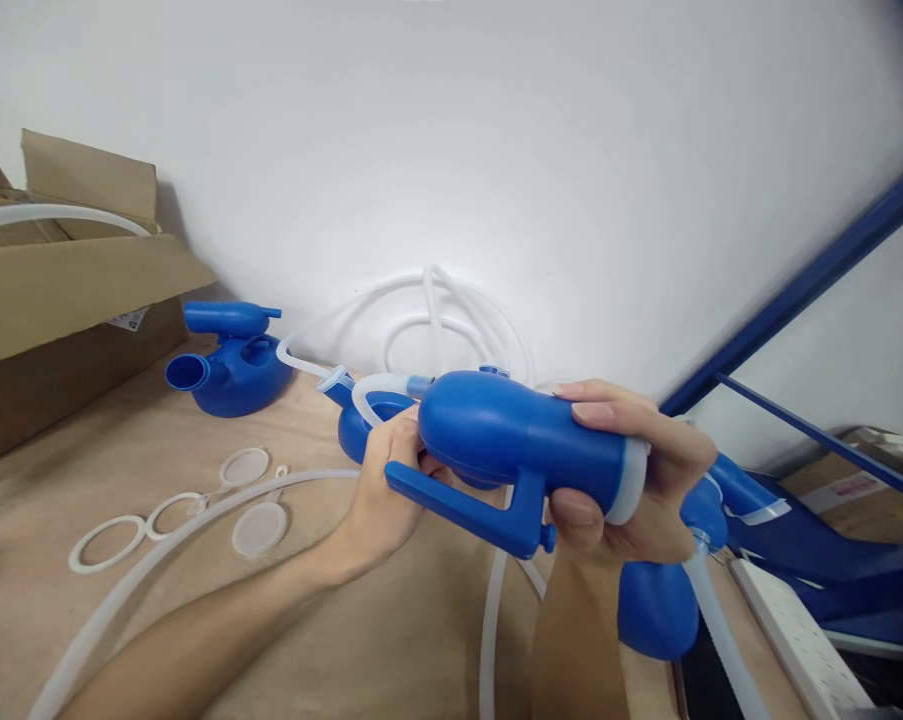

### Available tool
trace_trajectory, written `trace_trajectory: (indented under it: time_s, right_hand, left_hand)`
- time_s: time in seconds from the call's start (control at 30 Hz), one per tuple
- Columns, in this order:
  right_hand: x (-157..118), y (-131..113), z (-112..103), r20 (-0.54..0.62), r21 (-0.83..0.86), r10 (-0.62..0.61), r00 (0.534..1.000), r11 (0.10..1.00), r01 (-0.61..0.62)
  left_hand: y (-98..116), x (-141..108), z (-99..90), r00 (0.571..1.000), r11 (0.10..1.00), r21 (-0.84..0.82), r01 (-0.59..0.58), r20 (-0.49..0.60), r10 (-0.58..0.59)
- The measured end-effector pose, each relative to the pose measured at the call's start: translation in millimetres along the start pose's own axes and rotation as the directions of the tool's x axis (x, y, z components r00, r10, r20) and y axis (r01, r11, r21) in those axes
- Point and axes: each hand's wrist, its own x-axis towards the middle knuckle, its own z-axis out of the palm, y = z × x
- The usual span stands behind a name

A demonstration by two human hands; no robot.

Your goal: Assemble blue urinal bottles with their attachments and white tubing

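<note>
A blue plastic piece [496,425] with an angled handle and a white ring [631,482] at its right end is held up in the middle. My right hand [646,470] grips it by the ringed end, with fingers above and thumb below. Behind the handle, my left hand [391,480] is closed at the piece's left end, below the bent white tube [374,388] that joins a small blue spout there. What its fingertips hold is partly hidden. A blue bottle [357,430] with a white-rimmed neck stands behind my left hand.
Another blue bottle [241,385] stands at the left beside an open cardboard box [68,310]. White rings [106,545] and round caps [260,528] lie on the brown table [308,640]. Coiled tubing [451,330] rests against the wall. More blue parts [657,605] and a power strip [796,635] are at the right.
</note>
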Motion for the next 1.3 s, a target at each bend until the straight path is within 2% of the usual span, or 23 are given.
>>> trace_trajectory:
  time_s: [0.1,0.2,0.27,0.33,0.4,0.47,0.5,0.53,0.57,0.67,0.7,0.77,0.87,0.93,1.03,1.1,1.3]
  right_hand:
    - [-0.1,1.0,1.0,-0.033,-0.002,0.0,0.999,1.0,0.0]
    - [-4.9,2.7,-1.8,-0.08,0.065,0.161,0.984,0.986,-0.156]
    - [-7.5,3.5,-4.3,-0.1,0.138,0.31,0.946,0.945,-0.295]
    - [-8.5,3.7,-5.7,-0.11,0.208,0.473,0.874,0.871,-0.445]
    - [-8.1,3.0,-4.8,-0.119,0.27,0.626,0.771,0.767,-0.582]
    - [-7.1,0.7,-1.7,-0.118,0.303,0.732,0.671,0.67,-0.677]
    - [-6.4,-1.1,0.5,-0.118,0.301,0.755,0.645,0.646,-0.701]
    - [-5.8,-3.4,2.9,-0.124,0.282,0.75,0.65,0.654,-0.701]
    - [-5.0,-5.9,5.3,-0.134,0.25,0.709,0.692,0.7,-0.669]
    - [-2.7,-12.0,10.7,-0.121,0.112,0.413,0.903,0.909,-0.401]
    - [-1.9,-12.5,11.3,-0.105,0.081,0.306,0.946,0.951,-0.298]
    - [-0.7,-10.6,10.4,-0.055,0.069,0.158,0.986,0.986,-0.154]
    - [0.0,-3.6,4.6,-0.05,0.113,0.052,0.997,0.993,-0.046]
    - [-0.2,-0.5,0.5,-0.093,0.12,0.045,0.995,0.992,-0.033]
    - [-0.8,-1.5,-2.7,-0.107,0.094,0.141,0.984,0.987,-0.132]
    - [-1.1,-4.1,-2.8,-0.093,0.094,0.182,0.979,0.98,-0.173]
    - [-1.4,-6.2,-3.3,-0.092,0.082,0.208,0.974,0.976,-0.201]
  left_hand:
    - [0.1,-0.5,-1.1,1.0,1.0,-0.001,-0.007,0.005,0.007]
    - [0.2,0.8,-5.8,0.992,0.988,0.102,-0.116,0.066,0.11]
    - [0.1,2.5,-8.8,0.978,0.959,0.202,-0.2,0.107,0.181]
    - [-1.3,4.1,-10.4,0.959,0.915,0.29,-0.281,0.133,0.252]
    - [-4.4,5.1,-10.5,0.942,0.881,0.333,-0.336,0.144,0.304]
    - [-8.1,5.5,-9.8,0.942,0.885,0.322,-0.336,0.125,0.312]
    - [-9.6,5.5,-9.4,0.947,0.896,0.308,-0.32,0.105,0.303]
    - [-10.6,5.5,-8.9,0.953,0.904,0.302,-0.302,0.075,0.293]
    - [-11.0,5.4,-8.4,0.956,0.908,0.306,-0.287,0.038,0.29]
    - [-8.5,5.0,-6.9,0.965,0.93,0.284,-0.234,-0.05,0.258]
    - [-7.0,5.0,-6.4,0.974,0.952,0.236,-0.197,-0.064,0.218]
    - [-4.3,5.3,-5.8,0.991,0.992,0.083,-0.096,-0.083,0.102]
    - [-2.2,6.9,-7.2,0.993,0.998,-0.063,-0.016,-0.115,0.008]
    - [-1.4,7.8,-9.1,0.996,0.999,-0.023,-0.038,-0.076,0.036]
    - [1.3,7.7,-11.7,0.996,0.993,0.092,-0.078,0.048,0.074]
    - [3.3,7.3,-12.7,0.993,0.99,0.115,-0.087,0.088,0.077]
    - [-4.3,7.6,-13.4,0.996,0.99,0.113,-0.085,0.048,0.081]
